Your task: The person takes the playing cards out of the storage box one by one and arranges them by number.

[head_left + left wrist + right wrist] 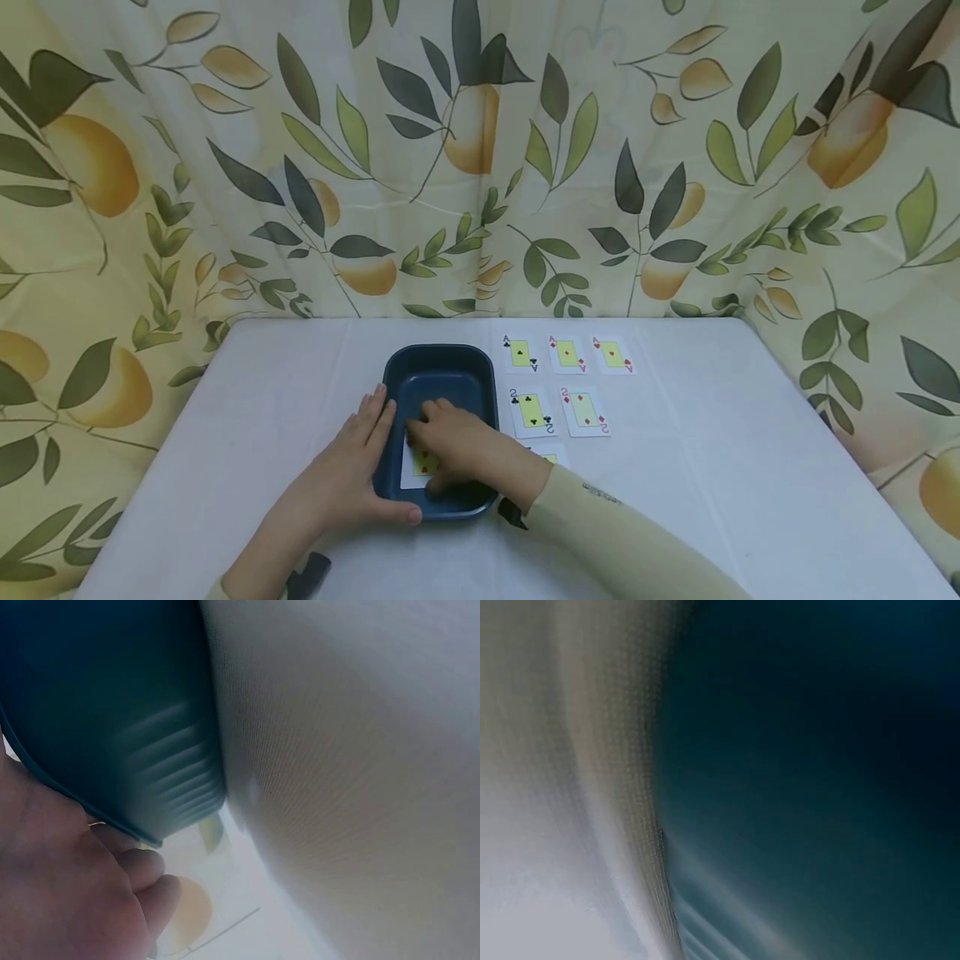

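Observation:
A dark blue tray (442,357) stands on the white-covered table, with a playing card (415,477) in its lower left part. My right hand (457,442) reaches into the tray, its curled fingers at the card's far end and the thumb near its close right corner; the hand hides much of the card. Against the tray's left side rests my left hand (348,467), fingers fairly straight along the rim and thumb by the front edge. The left wrist view shows that hand (67,877) touching the tray's ribbed wall (165,765). Only the tray's side (795,787) fills the right wrist view.
Right of the tray, face-up cards lie in rows: three aces, such as the ace of clubs (520,354), then a two of clubs (532,413) and a two of diamonds (584,412). A further card (553,457) is partly hidden by my right arm. A patterned curtain (480,208) hangs behind.

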{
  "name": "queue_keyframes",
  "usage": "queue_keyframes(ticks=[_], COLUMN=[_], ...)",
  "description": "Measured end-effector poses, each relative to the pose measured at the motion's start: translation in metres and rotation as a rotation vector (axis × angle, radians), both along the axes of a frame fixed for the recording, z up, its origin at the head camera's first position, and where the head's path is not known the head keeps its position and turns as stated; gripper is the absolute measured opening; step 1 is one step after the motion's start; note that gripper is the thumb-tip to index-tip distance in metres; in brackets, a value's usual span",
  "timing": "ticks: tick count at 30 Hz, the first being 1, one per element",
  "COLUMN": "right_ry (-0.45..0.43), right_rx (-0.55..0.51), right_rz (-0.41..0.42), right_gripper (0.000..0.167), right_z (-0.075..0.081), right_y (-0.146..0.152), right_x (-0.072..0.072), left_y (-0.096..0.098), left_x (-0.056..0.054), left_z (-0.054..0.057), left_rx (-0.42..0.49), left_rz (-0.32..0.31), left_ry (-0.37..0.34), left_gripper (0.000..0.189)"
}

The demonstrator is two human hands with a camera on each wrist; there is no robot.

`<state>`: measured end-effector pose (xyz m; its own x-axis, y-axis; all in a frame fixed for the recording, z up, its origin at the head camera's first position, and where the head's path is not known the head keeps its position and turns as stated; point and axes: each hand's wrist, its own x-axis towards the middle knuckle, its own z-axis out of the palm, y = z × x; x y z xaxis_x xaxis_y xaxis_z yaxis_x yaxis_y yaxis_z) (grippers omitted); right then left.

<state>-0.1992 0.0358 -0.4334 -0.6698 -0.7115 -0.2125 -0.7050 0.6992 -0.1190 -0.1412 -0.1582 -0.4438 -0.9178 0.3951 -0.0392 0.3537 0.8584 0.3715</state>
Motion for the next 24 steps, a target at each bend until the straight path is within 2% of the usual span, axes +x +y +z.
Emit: queue_keyframes(ticks=[8, 17, 24], right_ry=[0.008, -0.021, -0.017], right_rx=[0.020, -0.033, -0.048], right_rz=[0.014, 0.073, 0.062], right_gripper=[0.081, 0.060, 0.049], right_z=[-0.002, -0.002, -0.004], right_y=[-0.003, 0.004, 0.010], right_x=[0.002, -0.003, -0.003], left_y=[0.000, -0.002, -0.001], left_x=[0.000, -0.002, -0.002], left_z=[0.000, -0.003, -0.005], left_rx=[-0.011, -0.019, -0.002], left_rz=[0.005, 0.018, 0.006], left_ry=[-0.004, -0.016, 0.004], left_gripper=[0.142, 0.143, 0.142])
